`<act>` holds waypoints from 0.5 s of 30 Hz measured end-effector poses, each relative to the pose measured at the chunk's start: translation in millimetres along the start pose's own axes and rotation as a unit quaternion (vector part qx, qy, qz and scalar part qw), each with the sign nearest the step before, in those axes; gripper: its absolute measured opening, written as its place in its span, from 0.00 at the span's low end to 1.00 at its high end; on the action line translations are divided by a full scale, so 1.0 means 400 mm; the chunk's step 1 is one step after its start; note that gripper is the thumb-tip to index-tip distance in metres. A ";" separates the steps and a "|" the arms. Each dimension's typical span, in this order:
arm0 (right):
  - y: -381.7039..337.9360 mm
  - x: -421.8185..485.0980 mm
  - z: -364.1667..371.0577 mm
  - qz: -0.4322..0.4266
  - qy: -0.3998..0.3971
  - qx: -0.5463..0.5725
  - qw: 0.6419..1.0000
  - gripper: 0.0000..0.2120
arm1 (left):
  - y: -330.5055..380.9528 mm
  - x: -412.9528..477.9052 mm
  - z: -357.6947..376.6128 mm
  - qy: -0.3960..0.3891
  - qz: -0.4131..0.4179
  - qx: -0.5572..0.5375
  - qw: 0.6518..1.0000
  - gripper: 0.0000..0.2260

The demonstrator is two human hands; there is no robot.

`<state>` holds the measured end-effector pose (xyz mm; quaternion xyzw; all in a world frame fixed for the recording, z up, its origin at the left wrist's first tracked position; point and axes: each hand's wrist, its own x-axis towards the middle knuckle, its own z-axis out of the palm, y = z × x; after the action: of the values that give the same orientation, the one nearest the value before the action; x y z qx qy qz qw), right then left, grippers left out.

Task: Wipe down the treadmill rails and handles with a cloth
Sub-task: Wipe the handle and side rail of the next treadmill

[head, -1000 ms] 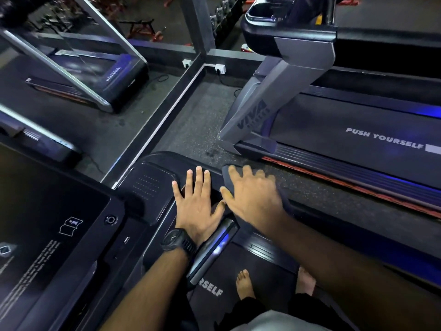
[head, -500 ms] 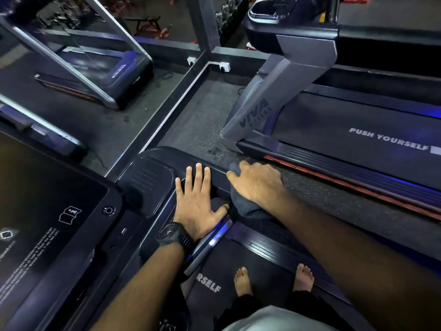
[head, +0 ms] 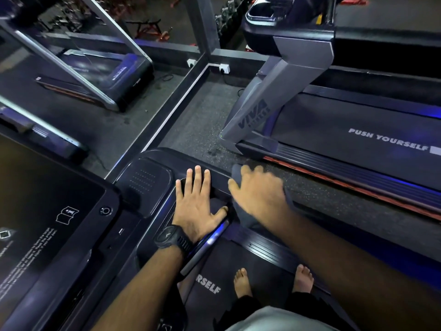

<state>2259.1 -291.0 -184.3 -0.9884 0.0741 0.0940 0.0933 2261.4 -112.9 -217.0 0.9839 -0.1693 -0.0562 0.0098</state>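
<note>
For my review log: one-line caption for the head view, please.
Right hand presses a dark cloth onto the treadmill handrail; left hand rests flat beside it on the console.

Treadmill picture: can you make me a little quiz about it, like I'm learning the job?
1. True or false: the left hand holds the cloth.
2. Which wrist wears the watch? A left, B right, C neither.
3. Fill the gap: the belt of the next treadmill reads "PUSH ____".

Key:
1. False. The right hand is on it; the left hand lies flat beside it.
2. A.
3. YOURSELF.
</note>
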 end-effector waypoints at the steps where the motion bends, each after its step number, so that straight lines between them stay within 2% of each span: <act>1: -0.009 -0.035 0.017 -0.019 0.022 -0.053 0.998 0.28 | 0.000 -0.001 0.000 0.001 0.000 0.001 1.000 0.47; 3: -0.015 -0.073 0.034 -0.066 0.016 -0.092 0.993 0.30 | 0.006 0.001 -0.004 0.002 -0.004 -0.001 1.000 0.47; 5: -0.011 -0.037 0.017 -0.095 0.007 -0.056 0.994 0.29 | 0.018 0.002 -0.010 -0.007 -0.002 0.002 1.000 0.47; 9: 0.026 0.047 -0.029 0.013 -0.109 0.107 0.988 0.26 | 0.031 -0.004 -0.009 -0.019 -0.006 0.010 1.000 0.49; 10: 0.032 0.033 -0.024 0.022 -0.098 0.092 0.991 0.25 | 0.031 -0.005 -0.008 -0.018 -0.009 0.009 1.000 0.48; 12: 0.025 -0.026 0.003 -0.005 0.002 -0.011 1.000 0.26 | 0.033 -0.008 -0.004 -0.021 -0.014 0.011 1.000 0.48; 13: 0.016 -0.060 0.009 -0.024 0.003 -0.059 0.998 0.27 | 0.038 -0.008 -0.002 -0.020 -0.015 0.011 1.000 0.48; 15: 0.005 -0.073 0.010 -0.069 -0.001 -0.077 0.995 0.28 | 0.048 -0.008 -0.003 -0.020 -0.021 0.005 1.000 0.48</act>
<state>2229.6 -288.2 -182.6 -0.9953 -0.0023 0.0939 0.0232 2252.0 -130.0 -214.8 0.9859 -0.1491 -0.0753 -0.0001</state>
